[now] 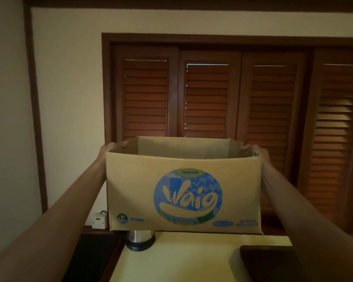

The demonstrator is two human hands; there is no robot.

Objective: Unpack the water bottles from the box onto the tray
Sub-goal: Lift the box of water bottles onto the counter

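Observation:
A brown cardboard box [135,186] with a blue round "Waio" logo is held up in front of me, above the pale table [175,259]. Its top is open and only its inner walls show; no bottles are visible inside. My left hand [108,148] grips the box's upper left edge, fingers curled over the rim. My right hand [255,149] grips the upper right edge the same way. A dark brown tray [269,263] lies at the table's near right, partly cut off by my right arm.
A steel kettle [140,240] on a black base stands on the table's far left, just under the box. A white wall socket [99,219] sits behind it. Dark wooden louvred shutters [208,98] fill the wall ahead.

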